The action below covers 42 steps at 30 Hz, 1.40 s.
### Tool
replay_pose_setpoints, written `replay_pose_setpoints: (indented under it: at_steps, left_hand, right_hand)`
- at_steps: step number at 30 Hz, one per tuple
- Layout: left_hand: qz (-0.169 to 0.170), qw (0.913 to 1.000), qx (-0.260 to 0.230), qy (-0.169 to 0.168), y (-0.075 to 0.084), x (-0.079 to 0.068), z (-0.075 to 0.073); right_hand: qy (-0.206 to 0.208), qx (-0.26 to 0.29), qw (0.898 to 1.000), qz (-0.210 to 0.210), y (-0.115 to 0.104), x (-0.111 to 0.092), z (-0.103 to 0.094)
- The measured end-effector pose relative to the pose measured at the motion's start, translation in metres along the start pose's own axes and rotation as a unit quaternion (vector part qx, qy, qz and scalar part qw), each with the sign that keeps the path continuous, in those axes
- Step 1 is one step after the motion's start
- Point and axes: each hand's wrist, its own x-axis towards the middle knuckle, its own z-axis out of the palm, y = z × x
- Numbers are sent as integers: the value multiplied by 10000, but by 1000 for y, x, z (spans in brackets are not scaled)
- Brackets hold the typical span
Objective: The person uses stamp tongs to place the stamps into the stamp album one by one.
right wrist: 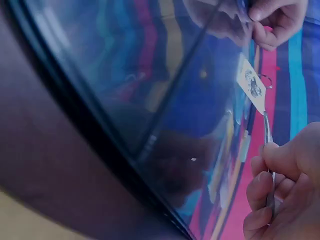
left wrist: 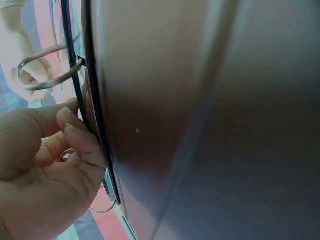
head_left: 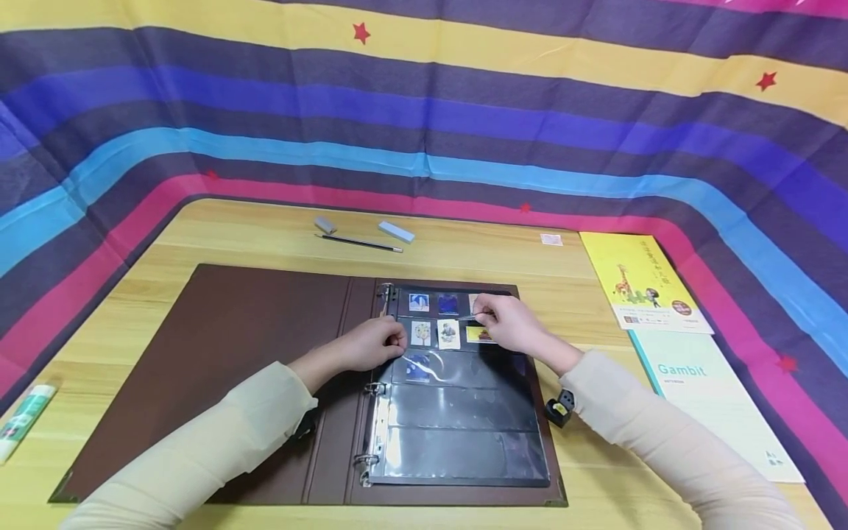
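Observation:
A brown ring-binder stamp album lies spread on the table, with a black pocket page on its rings. My right hand grips metal tweezers, whose tips pinch the corner of a pale stamp with a dark figure on it. In the head view that stamp overlaps the second row of pockets. With curled fingers, my left hand pinches the page at its ring side, beside the second and third rows. Several other stamps, such as a tree stamp and a blue one, fill the upper pockets.
Behind the album are a pencil, an eraser and a smaller grey block. A loose stamp lies near a yellow booklet and a Gambit notebook at right. A glue stick lies far left.

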Motion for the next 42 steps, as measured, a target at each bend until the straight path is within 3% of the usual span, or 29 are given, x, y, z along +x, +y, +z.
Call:
replay_pose_setpoints:
  at_steps: [14, 27, 35, 42]
  left_hand:
    - [3, 10000, -60, -26, 0, 1, 0]
    - [-2, 10000, -4, 2, 0, 0, 0]
    - [-30, 10000, -25, -5, 1, 1, 0]
    - [-33, 10000, -32, 4, 1, 1, 0]
  right_hand:
    - [-698, -24, 9976, -5, -3, -21, 4]
    - [-1168, 67, 9931, 36, -1, -25, 1]
    - [-1253, 168, 9918, -181, 0, -25, -4]
    - [-1006, 304, 9942, -234, 11, -19, -13]
